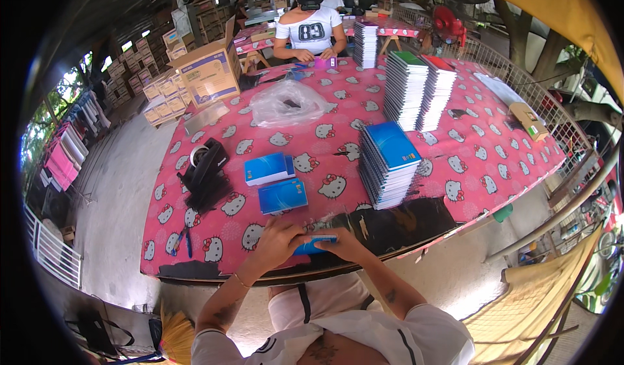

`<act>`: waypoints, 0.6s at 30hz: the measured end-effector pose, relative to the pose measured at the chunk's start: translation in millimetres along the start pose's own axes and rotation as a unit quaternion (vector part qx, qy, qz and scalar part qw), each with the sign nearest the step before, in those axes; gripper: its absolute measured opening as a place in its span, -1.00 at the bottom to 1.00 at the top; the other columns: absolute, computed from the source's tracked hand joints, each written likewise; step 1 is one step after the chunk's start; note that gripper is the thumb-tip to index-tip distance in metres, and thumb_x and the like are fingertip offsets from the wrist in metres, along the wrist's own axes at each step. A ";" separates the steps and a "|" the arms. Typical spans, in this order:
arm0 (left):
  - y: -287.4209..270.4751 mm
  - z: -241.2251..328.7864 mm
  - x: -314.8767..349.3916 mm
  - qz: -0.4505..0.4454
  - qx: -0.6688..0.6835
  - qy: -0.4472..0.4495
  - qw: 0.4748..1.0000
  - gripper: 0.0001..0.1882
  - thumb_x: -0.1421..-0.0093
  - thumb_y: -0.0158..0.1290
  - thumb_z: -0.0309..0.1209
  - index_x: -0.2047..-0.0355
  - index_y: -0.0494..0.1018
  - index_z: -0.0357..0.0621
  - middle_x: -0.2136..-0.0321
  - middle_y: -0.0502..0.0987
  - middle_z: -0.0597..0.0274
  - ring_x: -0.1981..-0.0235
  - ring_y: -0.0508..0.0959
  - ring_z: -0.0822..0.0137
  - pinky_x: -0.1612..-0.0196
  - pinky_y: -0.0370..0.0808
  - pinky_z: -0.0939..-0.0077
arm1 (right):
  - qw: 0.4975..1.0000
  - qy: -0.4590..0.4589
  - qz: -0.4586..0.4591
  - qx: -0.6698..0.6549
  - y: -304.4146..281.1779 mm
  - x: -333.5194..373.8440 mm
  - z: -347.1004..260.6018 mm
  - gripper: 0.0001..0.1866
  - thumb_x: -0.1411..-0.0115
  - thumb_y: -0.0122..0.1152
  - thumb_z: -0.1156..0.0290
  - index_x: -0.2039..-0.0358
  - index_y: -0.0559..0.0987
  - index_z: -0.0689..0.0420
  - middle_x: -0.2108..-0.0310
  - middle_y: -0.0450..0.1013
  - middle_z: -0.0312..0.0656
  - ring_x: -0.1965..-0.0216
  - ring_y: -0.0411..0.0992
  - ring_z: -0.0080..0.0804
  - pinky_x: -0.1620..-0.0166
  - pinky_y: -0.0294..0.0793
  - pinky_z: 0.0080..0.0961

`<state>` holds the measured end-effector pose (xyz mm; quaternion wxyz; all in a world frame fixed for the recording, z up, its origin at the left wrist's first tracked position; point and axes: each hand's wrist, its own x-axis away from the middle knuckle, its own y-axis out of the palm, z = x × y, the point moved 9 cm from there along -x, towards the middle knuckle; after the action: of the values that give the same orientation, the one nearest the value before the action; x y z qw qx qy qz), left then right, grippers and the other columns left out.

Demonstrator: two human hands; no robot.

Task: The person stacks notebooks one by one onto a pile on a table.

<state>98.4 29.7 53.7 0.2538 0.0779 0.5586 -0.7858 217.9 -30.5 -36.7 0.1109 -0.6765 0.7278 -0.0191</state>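
Close to the table's front edge, my left hand (281, 242) and my right hand (342, 244) are closed on a small blue notebook (313, 245), one at each end. The fingers cover much of it. Just beyond my hands lies a blue notebook (283, 197) with a glossy cover. Behind that is a small pile of similar blue notebooks (265, 169). To the right stands a tall stack of blue spiral notebooks (391, 163), its wire bindings facing left.
A black tape dispenser (205, 170) and pliers (187, 241) lie at left. Clear plastic (286, 105) and a cardboard box (208, 72) sit farther back. Green-topped (406, 89) and red-topped notebook stacks (437, 95) rise at right. Across the table (331, 131) works another person (309, 30).
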 end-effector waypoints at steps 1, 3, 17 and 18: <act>1.6 -0.4 0.5 -0.012 -0.003 0.002 1.000 -0.76 -0.12 0.27 -0.23 0.32 0.52 -0.07 0.37 0.54 0.25 0.22 0.54 0.14 0.05 0.37 0.23 | 1.000 -0.002 0.002 -0.003 0.9 0.8 1.4 -0.65 -0.25 0.25 0.47 -0.06 0.59 0.17 0.18 0.61 -0.20 0.18 0.47 -0.59 0.06 0.45 -0.53; -0.2 4.6 -0.6 0.000 -0.011 0.010 1.000 -0.76 -0.12 0.27 -0.22 0.31 0.53 -0.06 0.36 0.56 0.26 0.23 0.55 0.15 0.04 0.36 0.24 | 1.000 -0.006 0.001 -0.008 0.6 0.3 0.9 -0.65 -0.25 0.26 0.48 -0.06 0.59 0.17 0.19 0.61 -0.21 0.19 0.47 -0.60 0.07 0.46 -0.53; 3.7 3.9 -4.5 -0.105 0.025 0.025 0.994 -0.73 -0.11 0.26 -0.15 0.32 0.53 -0.02 0.38 0.55 0.31 0.23 0.56 0.23 -0.16 0.28 -0.02 | 0.999 0.028 -0.011 -0.023 4.9 8.8 -1.3 -0.67 -0.27 0.26 0.44 -0.04 0.60 0.21 0.19 0.61 -0.24 0.19 0.45 -0.63 0.08 0.46 -0.56; 8.0 -0.2 -3.0 -0.136 0.017 0.006 0.991 -0.70 -0.13 0.23 -0.12 0.26 0.54 -0.03 0.31 0.57 0.25 0.16 0.56 0.20 -0.20 0.24 -0.09 | 0.999 0.026 -0.003 -0.023 4.6 8.6 -0.9 -0.67 -0.27 0.26 0.44 -0.04 0.60 0.21 0.18 0.61 -0.24 0.19 0.46 -0.63 0.08 0.46 -0.56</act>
<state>104.8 28.9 48.1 0.1400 0.0100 0.5517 -0.8221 212.7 -38.7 -37.8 0.0761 -0.6805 0.7285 -0.0200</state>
